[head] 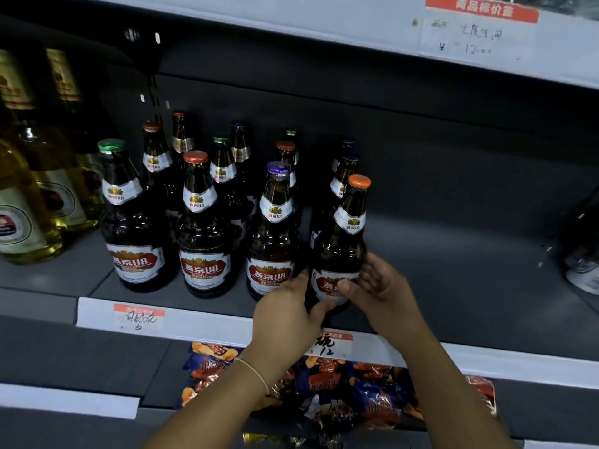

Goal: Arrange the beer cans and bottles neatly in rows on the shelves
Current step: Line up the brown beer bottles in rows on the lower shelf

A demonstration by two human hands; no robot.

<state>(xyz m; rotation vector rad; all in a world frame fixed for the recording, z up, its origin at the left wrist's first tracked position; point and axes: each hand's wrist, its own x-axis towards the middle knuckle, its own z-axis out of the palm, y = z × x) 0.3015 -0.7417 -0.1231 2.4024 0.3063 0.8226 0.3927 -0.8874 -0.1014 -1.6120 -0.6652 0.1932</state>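
Several dark beer bottles with red and white labels stand in rows on a grey shelf (453,286). The front right one, an orange-capped bottle (343,244), stands upright at the shelf's front edge. My left hand (285,315) grips its base from the left and my right hand (382,286) holds its lower body from the right. To its left stand a purple-capped bottle (274,234), a red-capped bottle (201,228) and a green-capped bottle (129,222) in the front row. More bottles stand behind them, partly hidden.
Pale yellow bottles (29,202) stand at the far left of the shelf. A dark bottle (583,254) sits at the right edge. Bare shelf lies between it and my hands. Snack bags (340,390) fill the shelf below. Price strips (136,315) line the shelf fronts.
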